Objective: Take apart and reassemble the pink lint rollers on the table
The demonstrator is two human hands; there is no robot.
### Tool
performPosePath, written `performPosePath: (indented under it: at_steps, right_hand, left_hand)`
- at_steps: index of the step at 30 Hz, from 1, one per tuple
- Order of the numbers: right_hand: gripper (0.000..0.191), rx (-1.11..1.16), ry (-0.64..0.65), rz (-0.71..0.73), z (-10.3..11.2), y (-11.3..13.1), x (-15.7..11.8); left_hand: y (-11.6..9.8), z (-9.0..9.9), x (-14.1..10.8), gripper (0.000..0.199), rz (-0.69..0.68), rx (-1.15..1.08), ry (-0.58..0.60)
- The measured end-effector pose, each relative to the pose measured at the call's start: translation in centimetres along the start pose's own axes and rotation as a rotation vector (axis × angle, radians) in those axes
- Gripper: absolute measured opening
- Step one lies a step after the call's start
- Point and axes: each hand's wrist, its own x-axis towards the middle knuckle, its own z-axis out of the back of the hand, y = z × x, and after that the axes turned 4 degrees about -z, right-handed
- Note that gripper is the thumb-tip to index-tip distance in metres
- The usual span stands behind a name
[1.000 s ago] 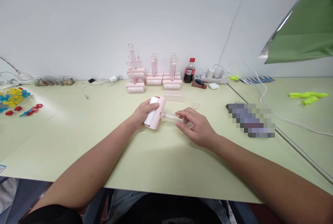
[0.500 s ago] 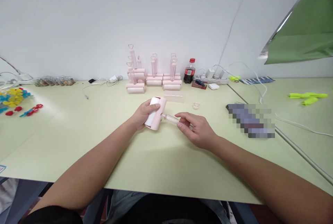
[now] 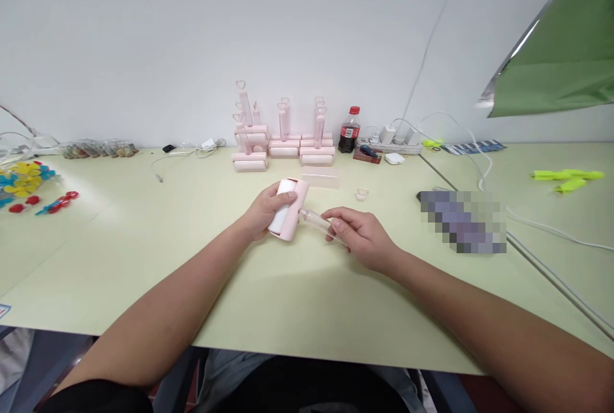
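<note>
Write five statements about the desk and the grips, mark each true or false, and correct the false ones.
1. The left grip holds a roller; the right grip holds a handle. True.
2. The handle is solid blue. False: it is clear.
3. The bottle has a red cap. True.
4. The bottle lies on its side. False: it stands upright.
5. A small pink piece lies on the desk, apart from both grips. True.

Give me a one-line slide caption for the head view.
Left hand gripping a pink-and-white roller head, right hand holding a clear handle at its side, over a pale green table.
</note>
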Motion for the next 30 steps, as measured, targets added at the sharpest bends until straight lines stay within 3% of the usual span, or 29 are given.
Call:
performPosePath:
  at_steps: [5,10,17,30]
  right_hand:
    - [0.036,0.221,0.07,-0.213,-0.19,0.16,0.28]
    - [0.036,0.276,0.115,-0.243,-0.18,0.18,0.53]
    - [0.027,0.077,-0.057,-0.017,-0.12,-0.13,0.17]
    - [0.02,-0.187,-0.174,0.263,0.03,0.08,-0.02]
  left_hand:
    - [0.07,-0.07,-0.01,0.047,-0.026,-0.011,0.008]
    - [0.13,-0.06,0.04,0.047,-0.035,-0.012,0.008]
    - [0.2,0.07,0.09,0.045,-0.039,-0.022,0.024]
    - [0.16,0.11,0.02,0.047,-0.099,-0.025,0.01]
